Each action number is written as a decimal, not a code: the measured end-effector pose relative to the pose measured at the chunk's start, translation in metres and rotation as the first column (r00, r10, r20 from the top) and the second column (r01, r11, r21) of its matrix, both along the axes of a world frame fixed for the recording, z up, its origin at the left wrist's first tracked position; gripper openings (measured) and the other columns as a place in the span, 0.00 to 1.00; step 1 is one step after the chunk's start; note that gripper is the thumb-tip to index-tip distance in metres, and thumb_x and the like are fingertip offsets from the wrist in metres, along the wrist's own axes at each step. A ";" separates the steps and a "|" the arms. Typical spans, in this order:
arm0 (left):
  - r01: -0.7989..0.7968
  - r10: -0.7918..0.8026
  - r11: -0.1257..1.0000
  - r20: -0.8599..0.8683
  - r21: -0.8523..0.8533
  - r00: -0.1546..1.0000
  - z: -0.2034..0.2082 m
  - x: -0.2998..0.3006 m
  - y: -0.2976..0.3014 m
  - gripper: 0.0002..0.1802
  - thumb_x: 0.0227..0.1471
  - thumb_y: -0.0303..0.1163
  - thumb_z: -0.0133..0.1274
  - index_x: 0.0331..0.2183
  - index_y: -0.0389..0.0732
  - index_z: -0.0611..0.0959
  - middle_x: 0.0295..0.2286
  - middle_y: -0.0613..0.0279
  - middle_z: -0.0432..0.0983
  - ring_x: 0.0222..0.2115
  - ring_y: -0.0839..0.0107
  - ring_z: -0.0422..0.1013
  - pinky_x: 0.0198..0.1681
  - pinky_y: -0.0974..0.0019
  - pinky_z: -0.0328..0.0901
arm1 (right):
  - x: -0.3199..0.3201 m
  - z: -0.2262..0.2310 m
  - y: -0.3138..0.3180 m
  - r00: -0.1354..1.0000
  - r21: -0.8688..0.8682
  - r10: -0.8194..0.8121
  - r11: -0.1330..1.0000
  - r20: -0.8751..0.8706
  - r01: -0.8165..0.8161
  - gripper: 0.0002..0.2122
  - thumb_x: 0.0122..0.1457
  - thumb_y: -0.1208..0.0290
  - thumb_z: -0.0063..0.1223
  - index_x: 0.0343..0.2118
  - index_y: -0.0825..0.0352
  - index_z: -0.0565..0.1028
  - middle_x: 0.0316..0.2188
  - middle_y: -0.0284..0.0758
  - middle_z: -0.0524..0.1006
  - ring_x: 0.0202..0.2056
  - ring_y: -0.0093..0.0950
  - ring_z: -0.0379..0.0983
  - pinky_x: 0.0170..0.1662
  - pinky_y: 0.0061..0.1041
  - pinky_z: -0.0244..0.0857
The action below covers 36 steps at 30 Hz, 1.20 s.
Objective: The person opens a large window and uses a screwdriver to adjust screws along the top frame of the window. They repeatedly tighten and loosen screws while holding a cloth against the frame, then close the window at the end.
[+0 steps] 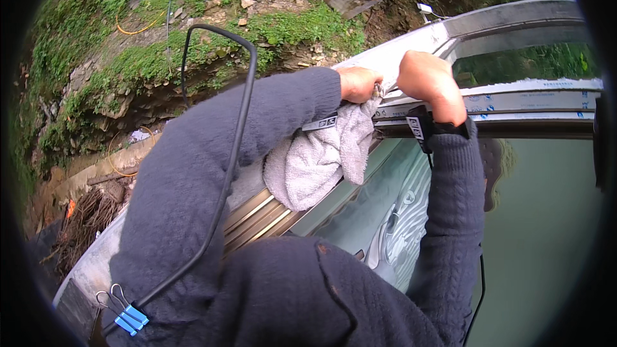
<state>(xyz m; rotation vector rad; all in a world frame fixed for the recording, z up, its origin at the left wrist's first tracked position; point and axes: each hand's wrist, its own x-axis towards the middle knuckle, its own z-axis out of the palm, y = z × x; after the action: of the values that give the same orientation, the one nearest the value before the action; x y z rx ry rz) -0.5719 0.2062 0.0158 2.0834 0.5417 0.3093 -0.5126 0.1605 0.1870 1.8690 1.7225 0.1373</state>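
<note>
My left hand point(358, 84) is closed on the top corner of a light grey towel point(312, 164), which hangs in folds over the ledge and the window tracks. Just right of it, my right hand point(425, 78) is curled into a fist against the corner of the metal window frame point(527, 101). Its fingers face away, so what they hold, if anything, is hidden. A black strap with a small device point(421, 127) is around my right wrist. Strips of printed protective film cover part of the frame.
Brown sill tracks point(257, 217) run under the towel, beside a pale outer ledge point(96, 254). Glass panes point(546, 231) lie at the right. Outside is a steep, weedy bank point(212, 45). A black bent rod point(241, 122) with blue binder clips point(132, 319) crosses my left arm.
</note>
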 end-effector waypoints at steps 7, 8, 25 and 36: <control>-0.005 0.007 0.998 0.028 -0.059 1.000 -0.006 0.001 0.000 0.22 0.51 0.28 0.50 0.50 0.54 0.79 0.45 0.55 0.78 0.48 0.59 0.72 0.52 0.59 0.65 | -0.002 -0.024 0.000 0.998 -0.049 -0.014 0.999 0.063 0.017 0.13 0.50 0.64 0.55 0.30 0.68 0.82 0.31 0.47 0.81 0.35 0.42 0.80 0.39 0.38 0.73; 0.002 0.001 0.998 0.034 -0.065 0.999 -0.006 0.001 0.000 0.22 0.51 0.28 0.50 0.49 0.54 0.80 0.45 0.55 0.78 0.48 0.59 0.73 0.51 0.59 0.65 | -0.002 -0.023 -0.001 0.997 -0.041 -0.030 0.999 0.069 0.033 0.13 0.50 0.63 0.55 0.30 0.68 0.82 0.31 0.46 0.81 0.35 0.42 0.80 0.39 0.38 0.73; 0.052 -0.045 0.994 0.064 -0.101 0.997 0.010 -0.014 -0.001 0.17 0.53 0.33 0.52 0.46 0.46 0.82 0.42 0.51 0.80 0.47 0.58 0.74 0.50 0.59 0.66 | -0.001 -0.035 0.001 0.999 -0.066 0.000 0.998 0.032 0.002 0.11 0.47 0.66 0.56 0.29 0.68 0.82 0.30 0.48 0.81 0.35 0.44 0.80 0.39 0.39 0.73; 0.104 -0.099 0.981 0.039 -0.164 0.994 0.006 -0.014 -0.001 0.14 0.52 0.30 0.52 0.41 0.47 0.85 0.39 0.56 0.82 0.42 0.64 0.76 0.48 0.61 0.67 | 0.007 -0.042 -0.008 0.993 -0.061 0.102 0.993 0.058 -0.098 0.10 0.48 0.67 0.54 0.27 0.66 0.83 0.28 0.44 0.81 0.33 0.39 0.81 0.36 0.36 0.73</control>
<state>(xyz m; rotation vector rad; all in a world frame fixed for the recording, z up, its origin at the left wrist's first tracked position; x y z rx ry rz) -0.5857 0.2049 0.0219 1.9347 0.4262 0.2281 -0.5061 0.1527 0.1450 1.7203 1.7603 0.1797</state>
